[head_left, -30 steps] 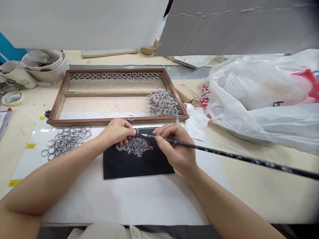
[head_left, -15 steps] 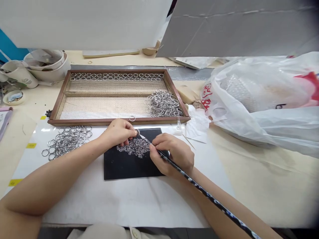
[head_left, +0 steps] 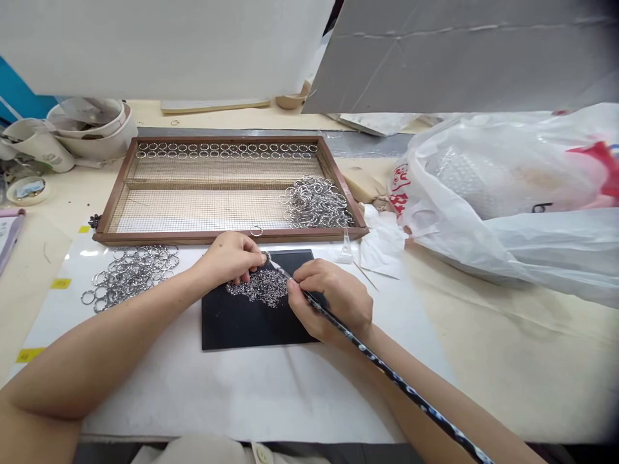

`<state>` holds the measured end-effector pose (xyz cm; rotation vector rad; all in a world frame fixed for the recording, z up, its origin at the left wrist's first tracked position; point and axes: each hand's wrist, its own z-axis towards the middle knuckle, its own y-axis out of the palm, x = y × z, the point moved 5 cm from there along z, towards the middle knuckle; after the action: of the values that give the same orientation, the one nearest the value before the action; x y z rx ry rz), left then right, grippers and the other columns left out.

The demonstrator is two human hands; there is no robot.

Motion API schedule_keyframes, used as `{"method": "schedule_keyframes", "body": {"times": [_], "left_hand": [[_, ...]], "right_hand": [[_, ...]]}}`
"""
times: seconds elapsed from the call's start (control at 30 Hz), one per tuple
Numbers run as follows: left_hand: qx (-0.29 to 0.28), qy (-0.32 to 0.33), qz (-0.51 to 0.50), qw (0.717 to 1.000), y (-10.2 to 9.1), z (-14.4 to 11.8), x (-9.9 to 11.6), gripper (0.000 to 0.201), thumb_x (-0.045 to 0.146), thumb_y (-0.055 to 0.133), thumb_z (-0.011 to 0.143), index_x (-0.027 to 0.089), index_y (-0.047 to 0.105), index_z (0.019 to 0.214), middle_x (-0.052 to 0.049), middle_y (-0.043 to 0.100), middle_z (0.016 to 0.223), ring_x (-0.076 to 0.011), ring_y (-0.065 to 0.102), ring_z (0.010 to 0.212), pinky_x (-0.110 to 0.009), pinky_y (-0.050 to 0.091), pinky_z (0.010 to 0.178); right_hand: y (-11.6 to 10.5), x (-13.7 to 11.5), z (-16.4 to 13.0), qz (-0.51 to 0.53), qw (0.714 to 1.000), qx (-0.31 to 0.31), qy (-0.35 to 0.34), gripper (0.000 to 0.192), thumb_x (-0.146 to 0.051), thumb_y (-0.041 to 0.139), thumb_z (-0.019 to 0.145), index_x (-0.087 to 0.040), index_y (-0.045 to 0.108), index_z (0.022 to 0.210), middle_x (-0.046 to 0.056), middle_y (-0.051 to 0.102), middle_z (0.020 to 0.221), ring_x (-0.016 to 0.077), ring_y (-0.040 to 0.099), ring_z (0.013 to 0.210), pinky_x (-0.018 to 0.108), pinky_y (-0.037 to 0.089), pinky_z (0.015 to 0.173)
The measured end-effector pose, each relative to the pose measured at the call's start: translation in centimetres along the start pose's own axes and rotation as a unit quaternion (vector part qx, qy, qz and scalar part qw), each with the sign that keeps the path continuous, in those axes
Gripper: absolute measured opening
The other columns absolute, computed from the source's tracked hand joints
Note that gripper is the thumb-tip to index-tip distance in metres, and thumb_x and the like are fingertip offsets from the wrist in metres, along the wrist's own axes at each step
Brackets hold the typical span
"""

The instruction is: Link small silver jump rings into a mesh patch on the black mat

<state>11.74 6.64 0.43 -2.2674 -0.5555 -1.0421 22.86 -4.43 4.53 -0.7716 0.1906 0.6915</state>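
In the upper middle of the frame, a brown-framed mesh tray (head_left: 217, 238) has two rows of silvery rings (head_left: 226, 154) along its far compartment and a ring heap (head_left: 316, 203) at the right of its near one. At upper left, a white tub (head_left: 94, 147) holds items too unclear to name, and a small dish (head_left: 13, 196) contains a blue-and-white packet (head_left: 29, 189). Red print on the plastic bag (head_left: 541, 245) at right and marks on the yellow labels (head_left: 60, 283) at left are illegible. At centre, the left hand (head_left: 232, 258) pinches a small ring-like piece (head_left: 267, 256) above the black board (head_left: 251, 328), near glittering bits (head_left: 261, 288); the right hand's (head_left: 333, 299) fingers grip a dark patterned stick (head_left: 396, 380). A second ago its pale tip was apart from the piece; now it meets it, as half a second ago.
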Motion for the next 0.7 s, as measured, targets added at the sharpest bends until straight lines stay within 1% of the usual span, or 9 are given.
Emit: {"method": "schedule_keyframes", "body": {"times": [0.27,0.7], "left_hand": [[0.0,0.004,0.002,1.0,-0.05,0.01,-0.16,0.018,0.026,0.061,0.075,0.014,0.058,0.061,0.0,0.053,0.043,-0.0074,0.048,0.036,-0.019,0.039,0.038],[-0.001,-0.003,0.002,1.0,-0.04,-0.06,-0.14,0.017,0.027,0.061,0.074,0.015,0.059,0.062,0.0,0.053,0.045,-0.0094,0.049,0.039,-0.023,0.039,0.041]], "right_hand": [[0.13,0.05,-0.18,0.0,1.0,0.006,-0.006,0.024,-0.005,0.06,0.074,-0.022,0.044,0.076,0.001,0.062,0.065,0.0127,0.056,0.056,0.027,0.046,0.05],[0.06,-0.16,0.03,-0.007,1.0,0.006,-0.011,0.024,-0.005,0.06,0.074,-0.023,0.045,0.077,0.001,0.06,0.065,0.0129,0.055,0.056,0.027,0.046,0.049]]}}
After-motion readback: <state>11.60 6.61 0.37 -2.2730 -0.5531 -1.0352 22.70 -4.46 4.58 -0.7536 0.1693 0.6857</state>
